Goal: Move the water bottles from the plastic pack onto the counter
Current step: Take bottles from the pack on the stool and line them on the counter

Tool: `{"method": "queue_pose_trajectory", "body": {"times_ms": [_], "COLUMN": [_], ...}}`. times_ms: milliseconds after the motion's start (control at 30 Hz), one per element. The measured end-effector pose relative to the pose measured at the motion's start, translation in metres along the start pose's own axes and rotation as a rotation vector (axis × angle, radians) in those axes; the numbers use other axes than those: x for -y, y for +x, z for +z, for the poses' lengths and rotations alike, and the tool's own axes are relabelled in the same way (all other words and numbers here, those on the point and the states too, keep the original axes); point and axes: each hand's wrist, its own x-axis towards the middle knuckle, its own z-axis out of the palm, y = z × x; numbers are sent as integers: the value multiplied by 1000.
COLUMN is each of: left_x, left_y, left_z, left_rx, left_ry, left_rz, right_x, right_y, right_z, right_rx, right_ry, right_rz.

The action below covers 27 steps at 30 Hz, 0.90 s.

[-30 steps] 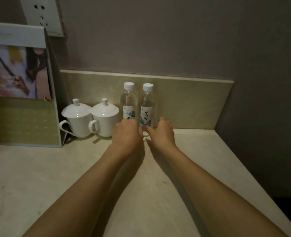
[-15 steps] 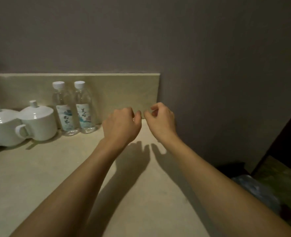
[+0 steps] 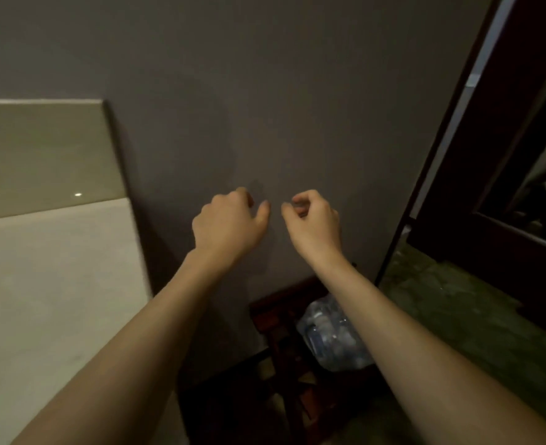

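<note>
Low between the forearms, the plastic pack (image 3: 331,340) sits on a dark wooden stand (image 3: 284,319): crinkled clear wrap over pale, blurred bottles. Left, the beige table (image 3: 56,284). Beyond, left hand (image 3: 228,224) and right hand (image 3: 313,223) hover, each grip loosely curled, holding nothing.

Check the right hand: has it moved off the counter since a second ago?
Yes. The right hand has swung right, past the counter edge, and now hangs empty in front of the wall, above the plastic pack on the floor.
</note>
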Motion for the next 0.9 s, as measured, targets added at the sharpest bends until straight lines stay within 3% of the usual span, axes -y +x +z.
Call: {"method": "queue_pose_trajectory", "body": {"times_ms": [400, 633, 900], "left_x": [-114, -139, -137], "left_y": [34, 84, 123], "left_z": [139, 244, 345], "left_rx": [260, 419, 610], "left_ry": [56, 15, -36], "left_rz": [75, 62, -24], "right_x": [-143, -233, -322], "right_y": [51, 116, 175], "right_z": [-59, -70, -47], "right_rx": [-12, 17, 185], "right_ry": [-66, -131, -188], "right_rz": [166, 305, 484]}}
